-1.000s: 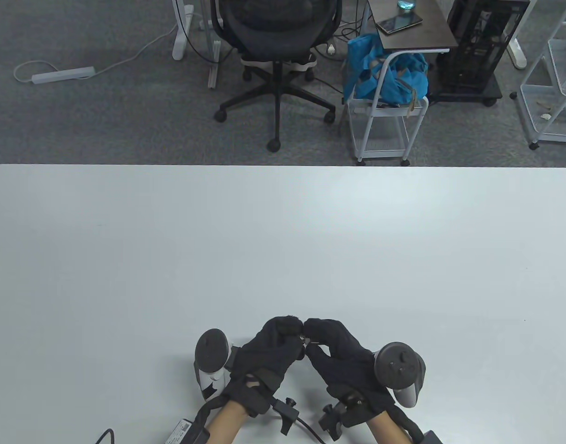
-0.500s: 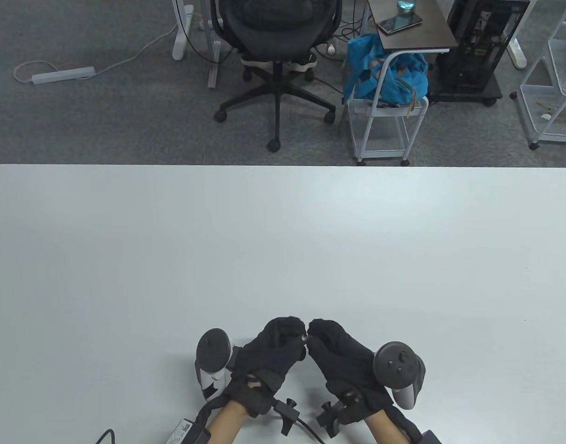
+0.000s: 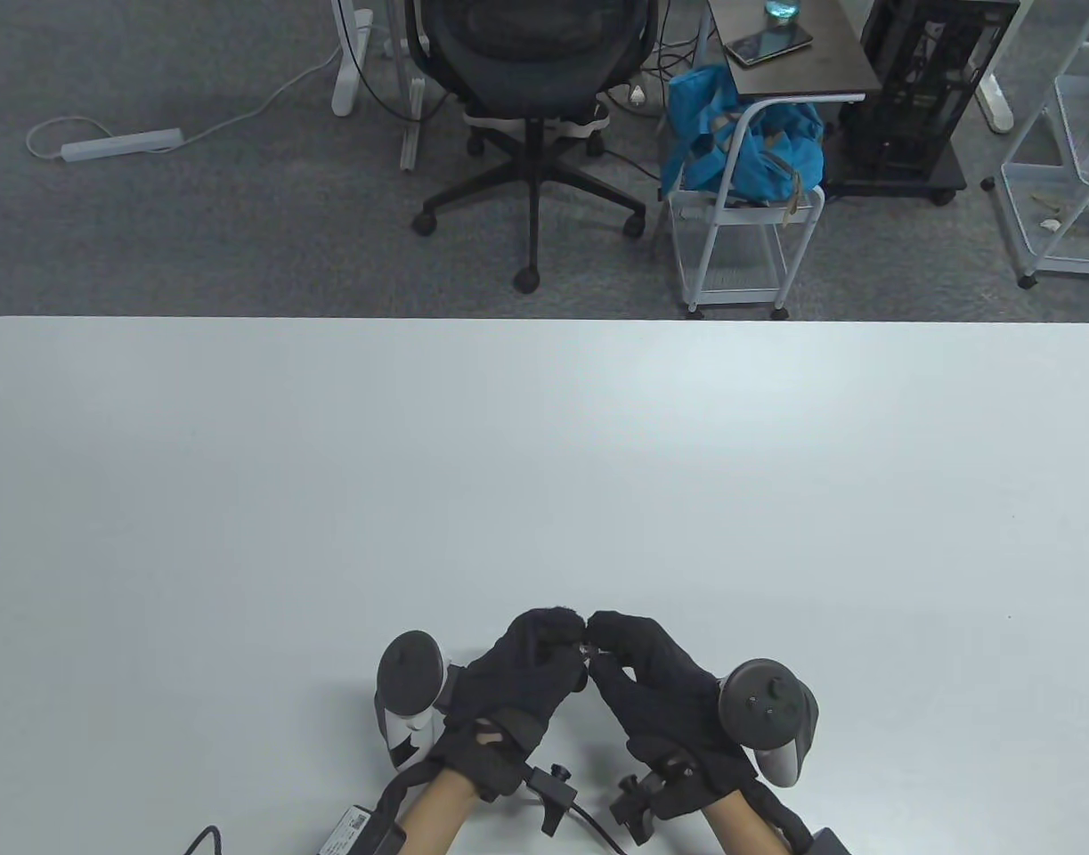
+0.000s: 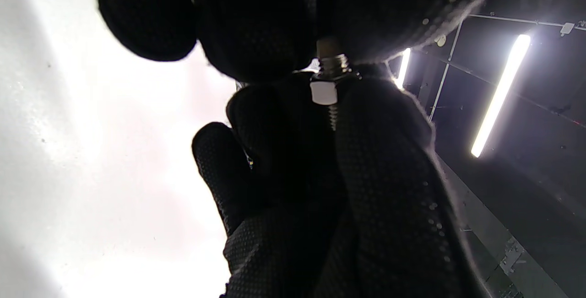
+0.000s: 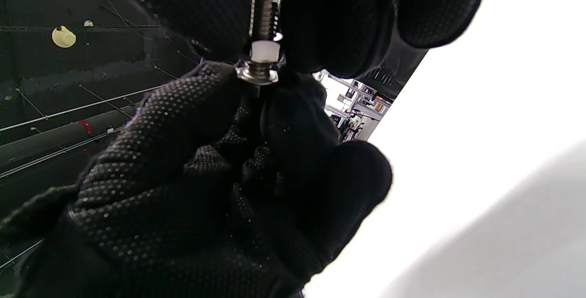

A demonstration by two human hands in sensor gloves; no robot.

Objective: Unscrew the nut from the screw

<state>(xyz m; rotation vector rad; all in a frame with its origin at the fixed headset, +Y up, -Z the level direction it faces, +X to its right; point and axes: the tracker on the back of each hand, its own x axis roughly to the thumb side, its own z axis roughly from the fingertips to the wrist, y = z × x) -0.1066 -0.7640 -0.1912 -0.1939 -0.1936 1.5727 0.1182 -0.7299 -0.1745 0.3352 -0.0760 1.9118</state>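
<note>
A small metal screw point(image 3: 587, 655) is held between both gloved hands just above the white table point(image 3: 544, 463), near its front edge. In the left wrist view the threaded screw point(image 4: 333, 65) carries a white nut point(image 4: 323, 93). My left hand point(image 3: 566, 641) pinches the screw's head end with its metal flange point(image 5: 257, 74). My right hand point(image 3: 602, 646) pinches at the white nut point(image 5: 264, 53), with the threaded shaft point(image 5: 263, 14) running in between its fingers. The fingers hide the screw's ends.
A black office chair point(image 3: 531, 53) and a white cart with a blue bag point(image 3: 740, 142) stand on the floor beyond the table's far edge. Glove cables and a small box point(image 3: 357, 824) lie at the near edge by my left wrist.
My right hand's fingers have shifted slightly at the nut and its wrist has rolled a little. Both hands stay in the same spot.
</note>
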